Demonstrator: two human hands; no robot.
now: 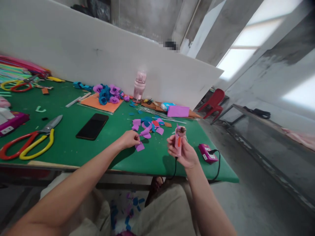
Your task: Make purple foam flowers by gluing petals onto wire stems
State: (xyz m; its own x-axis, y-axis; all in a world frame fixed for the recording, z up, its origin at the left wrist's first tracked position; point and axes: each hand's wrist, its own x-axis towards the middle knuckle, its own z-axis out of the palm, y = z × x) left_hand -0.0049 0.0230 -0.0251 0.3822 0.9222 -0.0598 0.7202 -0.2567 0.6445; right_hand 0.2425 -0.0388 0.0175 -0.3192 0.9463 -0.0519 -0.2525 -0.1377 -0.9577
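Green table: It fills the front. A pile of paper bits, mostly purple and blue, lies on it. That pile is the middle of the clock.
White board: It stands along the far side, from 10 o'clock round to 2.
Red chair: On the floor at 2 o'clock, past the end.
Orange sheet: At 10 o'clock, with blue and purple flowers on it.
Big scissors: Far out at 9 o'clock, one handle red, one yellow.
Pink bottle: Upright at 12 o'clock, by the board.
Right hand: At 4 o'clock. Its fingers are clamped round a pink glue gun, up over the table.
Left hand: At 8 o'clock. Its fingertips are close together at a purple square; I can't tell if they pinch it.
Black phone: Flat at 9 o'clock, nearer than the scissors.
Purple-pink box: At 4 o'clock, past the right hand, with a black plug in it.
Purple square: At 7 o'clock, just under the left fingertips.
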